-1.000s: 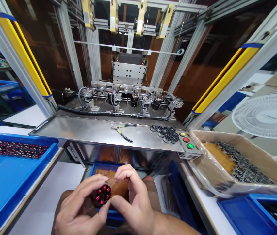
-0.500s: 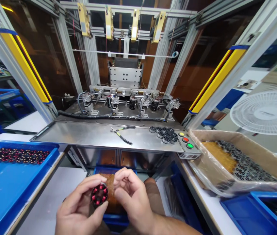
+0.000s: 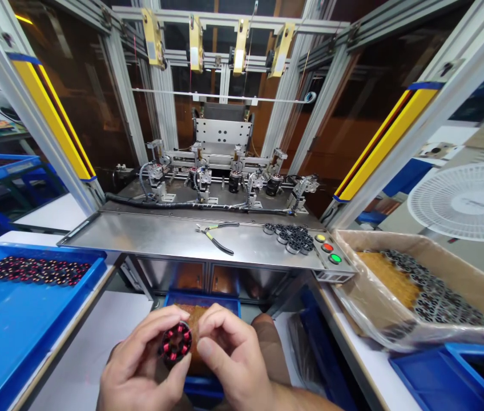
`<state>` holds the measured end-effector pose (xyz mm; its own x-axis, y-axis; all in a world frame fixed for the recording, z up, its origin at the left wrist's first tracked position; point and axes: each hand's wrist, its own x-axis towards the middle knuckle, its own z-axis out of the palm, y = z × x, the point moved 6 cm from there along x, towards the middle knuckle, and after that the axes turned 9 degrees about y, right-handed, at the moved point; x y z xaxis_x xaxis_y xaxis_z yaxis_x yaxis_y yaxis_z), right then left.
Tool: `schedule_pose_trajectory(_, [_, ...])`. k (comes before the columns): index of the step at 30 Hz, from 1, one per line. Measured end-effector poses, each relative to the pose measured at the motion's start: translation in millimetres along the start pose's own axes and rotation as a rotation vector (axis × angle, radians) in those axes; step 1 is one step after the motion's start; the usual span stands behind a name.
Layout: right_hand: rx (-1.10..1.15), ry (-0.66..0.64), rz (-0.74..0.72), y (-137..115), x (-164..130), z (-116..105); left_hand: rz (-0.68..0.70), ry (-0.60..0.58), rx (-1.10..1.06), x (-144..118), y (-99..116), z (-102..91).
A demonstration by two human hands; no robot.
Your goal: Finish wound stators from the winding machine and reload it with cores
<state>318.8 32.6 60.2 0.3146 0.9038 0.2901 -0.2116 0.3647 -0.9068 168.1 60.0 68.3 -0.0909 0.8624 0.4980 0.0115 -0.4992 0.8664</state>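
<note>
My left hand point(image 3: 141, 362) is closed round a motor stator point(image 3: 176, 342), a black ring with red wire wound on its teeth. The thumb and fingers grip its rim, and the wound face is turned up toward me. Just right of the stator is my right hand point(image 3: 236, 357), its thumb and forefinger drawn together near the rim. Whatever those fingertips hold, perhaps a wire end, is too fine to make out. Below both hands a blue bin point(image 3: 201, 383) with a brown lining is partly hidden.
Cutting pliers point(image 3: 216, 237) and several black stator cores point(image 3: 291, 237) lie on the metal shelf beside coloured buttons point(image 3: 327, 247). Behind stands a winding machine point(image 3: 233, 182). At left, a blue tray point(image 3: 6, 342) holds wound stators; at right is a lined carton point(image 3: 379, 319) of cores.
My right hand has come closer to the stator, its fingertips more drawn together. The left hand still grips the stator. On the machine, clamp parts behind the spindles now stand higher. The view has shifted slightly.
</note>
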Motion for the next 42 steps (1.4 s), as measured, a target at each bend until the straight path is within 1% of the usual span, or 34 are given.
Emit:
schedule_pose_trajectory(2, [-0.007, -0.023, 0.011, -2, 1, 2, 0.007, 0.029, 0.007, -2, 3, 1.5])
schedule_pose_trajectory(3, [-0.028, -0.022, -0.008, -3, 1, 2, 0.016, 0.023, 0.015, -2, 4, 2.9])
schedule_pose_trajectory(8, [-0.124, 0.042, -0.168, -12, -1, -2, 0.076, 0.000, 0.043, -3, 5, 2.5])
schedule_pose_trajectory(10, [-0.136, 0.036, -0.220, -14, -2, -2, 0.097, -0.014, 0.046, -1, 4, -0.4])
schedule_pose_trajectory(13, [-0.147, -0.014, -0.338, -23, -3, -2, 0.055, -0.095, 0.019, 3, 0, -1.8])
schedule_pose_trajectory(15, [-0.177, -0.047, -0.411, -29, -2, -2, -0.029, -0.111, -0.015, 4, -1, -1.7])
schedule_pose_trajectory(19, [-0.250, -0.118, -0.480, -36, 1, -1, -0.232, 0.012, -0.125, 0, 1, 1.1])
schedule_pose_trajectory(20, [-0.261, -0.127, -0.489, -36, 1, 0, -0.265, 0.035, -0.150, -1, 2, 3.0])
schedule_pose_trajectory(22, [-0.275, -0.118, -0.507, -37, 0, 0, -0.298, 0.040, -0.179, -4, 5, 7.2])
schedule_pose_trajectory(25, [-0.272, -0.043, -0.530, -35, -5, -1, -0.300, 0.046, -0.171, -5, 5, 7.6])
schedule_pose_trajectory(28, [-0.240, 0.012, -0.568, -35, -10, -1, -0.268, 0.093, -0.113, -7, 2, 2.0])
schedule_pose_trajectory(32, [-0.233, 0.008, -0.697, -38, -15, 4, -0.174, 0.130, -0.047, -9, 5, -1.0])
schedule_pose_trajectory(34, [-0.243, 0.004, -0.744, -40, -16, 4, -0.179, 0.134, -0.051, -9, 6, -0.2])
schedule_pose_trajectory(36, [-0.252, -0.020, -0.751, -42, -15, 3, -0.258, 0.141, -0.084, -9, 4, 0.4])
schedule_pose_trajectory(38, [-0.256, -0.050, -0.719, -44, -11, 0, -0.382, 0.113, -0.143, -8, 1, 2.6])
schedule_pose_trajectory(40, [-0.245, -0.082, -0.654, -45, -5, -4, -0.530, 0.037, -0.219, -10, -4, 7.4])
schedule_pose_trajectory(42, [-0.228, -0.157, -0.600, -46, 3, -4, -0.673, -0.064, -0.302, -14, -8, 13.9])
